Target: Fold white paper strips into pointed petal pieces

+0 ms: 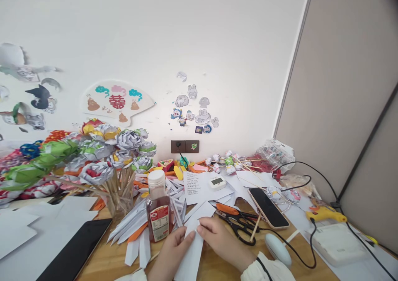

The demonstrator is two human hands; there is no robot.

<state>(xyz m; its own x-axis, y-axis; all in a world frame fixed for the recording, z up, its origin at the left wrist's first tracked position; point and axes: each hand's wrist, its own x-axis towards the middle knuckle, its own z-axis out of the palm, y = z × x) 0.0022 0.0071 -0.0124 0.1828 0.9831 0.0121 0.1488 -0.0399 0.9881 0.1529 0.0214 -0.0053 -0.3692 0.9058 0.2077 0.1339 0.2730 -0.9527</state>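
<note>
A long strip of white paper (190, 259) slants between my two hands over the wooden table. My left hand (174, 252) pinches its left edge, thumb on top. My right hand (217, 237) grips the same strip at the right edge, thumb and fingertips close to the left thumb. Just behind my left hand stands a bottle of reddish-brown liquid (159, 214) with a white cap. Black-handled scissors (239, 225) lie right of my right hand. Folded white paper pieces (133, 225) are heaped left of the bottle.
Paper flowers on sticks (102, 160) fill a clear holder (120, 204) at left. A black tablet (76, 252) lies at front left. Rightward are a phone (269, 208), a white mouse-shaped object (277, 250), a yellow glue gun (326, 216) and trailing black cables. A small white timer (217, 183) rests on paper.
</note>
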